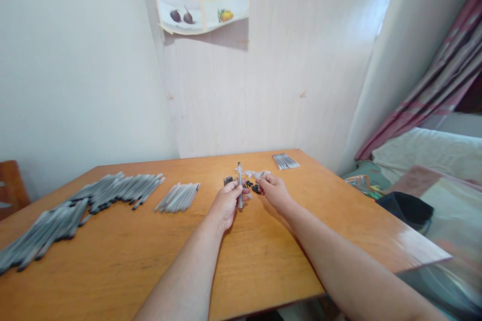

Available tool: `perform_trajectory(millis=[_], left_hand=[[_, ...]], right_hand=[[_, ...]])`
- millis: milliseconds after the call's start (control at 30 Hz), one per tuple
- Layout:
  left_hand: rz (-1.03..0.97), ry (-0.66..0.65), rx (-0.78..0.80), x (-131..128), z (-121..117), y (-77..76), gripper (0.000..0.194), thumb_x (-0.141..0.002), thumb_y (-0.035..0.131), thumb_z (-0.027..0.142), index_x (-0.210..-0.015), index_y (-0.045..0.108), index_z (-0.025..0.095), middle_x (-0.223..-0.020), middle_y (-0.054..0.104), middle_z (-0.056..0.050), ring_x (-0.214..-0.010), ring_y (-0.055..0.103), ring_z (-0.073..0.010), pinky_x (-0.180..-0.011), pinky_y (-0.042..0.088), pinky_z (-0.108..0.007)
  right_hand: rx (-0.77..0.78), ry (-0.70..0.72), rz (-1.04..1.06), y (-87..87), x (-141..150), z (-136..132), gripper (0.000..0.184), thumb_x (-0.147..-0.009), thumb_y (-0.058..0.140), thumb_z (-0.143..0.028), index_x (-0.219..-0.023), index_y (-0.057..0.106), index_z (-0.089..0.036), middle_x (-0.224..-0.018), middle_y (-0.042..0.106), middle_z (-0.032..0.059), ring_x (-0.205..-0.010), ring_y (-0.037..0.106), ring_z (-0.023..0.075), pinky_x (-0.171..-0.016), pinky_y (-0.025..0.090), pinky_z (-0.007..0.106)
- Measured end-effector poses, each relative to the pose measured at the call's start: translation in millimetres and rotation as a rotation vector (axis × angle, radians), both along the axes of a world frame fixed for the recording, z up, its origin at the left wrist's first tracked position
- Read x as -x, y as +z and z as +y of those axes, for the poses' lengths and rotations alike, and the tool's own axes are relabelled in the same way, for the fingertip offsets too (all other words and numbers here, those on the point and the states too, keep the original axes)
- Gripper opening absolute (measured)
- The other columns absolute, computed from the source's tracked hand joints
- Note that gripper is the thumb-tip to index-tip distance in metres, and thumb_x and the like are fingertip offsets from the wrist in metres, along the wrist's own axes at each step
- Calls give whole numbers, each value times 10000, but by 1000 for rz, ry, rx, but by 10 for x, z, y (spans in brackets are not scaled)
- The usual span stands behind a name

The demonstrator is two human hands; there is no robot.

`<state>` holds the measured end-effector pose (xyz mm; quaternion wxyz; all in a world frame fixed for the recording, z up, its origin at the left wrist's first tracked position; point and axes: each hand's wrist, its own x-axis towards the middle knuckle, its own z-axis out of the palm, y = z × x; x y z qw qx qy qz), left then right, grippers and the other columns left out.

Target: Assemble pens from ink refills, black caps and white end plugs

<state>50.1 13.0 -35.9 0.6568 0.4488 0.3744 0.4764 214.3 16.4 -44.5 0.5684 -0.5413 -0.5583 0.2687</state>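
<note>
My left hand [227, 202] is closed round a clear-barrelled pen [240, 176], which stands nearly upright with a dark tip at the top. To its right, my right hand [274, 191] has its fingers pinched together beside small black caps [255, 188] on the table. Whether something small sits in that pinch is hidden. Small clear plastic pieces [250, 174] lie just beyond both hands. Behind my left hand is a cluster of thin dark pieces [228, 180], partly covered by the fingers.
A row of whitish pen barrels [177, 197] lies left of my hands. Farther left spread large piles of dark-ended pens [113, 190]. At the back right is a flat pack of pens [285, 161]. The wooden table [173, 251] meets the wall; a black container [405, 209] stands off its right edge.
</note>
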Motion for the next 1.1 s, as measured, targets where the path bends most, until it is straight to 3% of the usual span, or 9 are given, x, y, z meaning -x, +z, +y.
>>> perform_trajectory(millis=[300,433,667,800,933,1100], left_hand=[[-32,35,13,-1,13,-3,233,-837,624,256,-1050,632,162,-912,719,-96,-708,657,-138,-543,420,-190],[-72,96,23,30,20,26,206,-834,628,250,-1024,627,169,-928,731,-85,-646,625,-101,-523,403,-170],[-132,73,46,87,57,15,190,-852,609,236,-1034,614,182,-1038,726,-88,-657,621,-80,-504,402,-148],[-172,55,42,104,72,-1,194,-858,605,228,-1046,608,177,-1071,716,-94,-673,623,-76,-523,425,-149],[-174,61,34,94,62,8,215,-841,638,259,-1041,609,186,-1060,717,-88,-702,639,-85,-523,432,-149],[-152,118,18,78,56,20,224,-814,677,266,-1010,621,172,-1005,725,-86,-713,647,-89,-516,431,-143]], right_hand=[[-22,115,-20,98,65,-110,213,-776,537,-340,-626,534,-190,-567,520,-29,-547,452,112,-553,342,251],[89,216,31,116,180,-200,168,-740,576,-327,-650,528,-194,-537,516,-42,-500,429,98,-503,326,234],[286,402,273,41,341,-292,190,-734,595,-339,-665,520,-180,-502,516,-41,-433,404,71,-432,249,204],[313,417,345,-15,358,-274,210,-721,644,-356,-706,551,-168,-551,564,-22,-443,423,67,-424,229,195],[259,445,370,-79,346,-214,238,-731,652,-378,-677,538,-176,-500,502,-49,-425,366,68,-440,234,212],[146,237,71,-92,314,-167,198,-748,626,-365,-704,614,-172,-533,497,-44,-475,378,89,-480,272,233]])
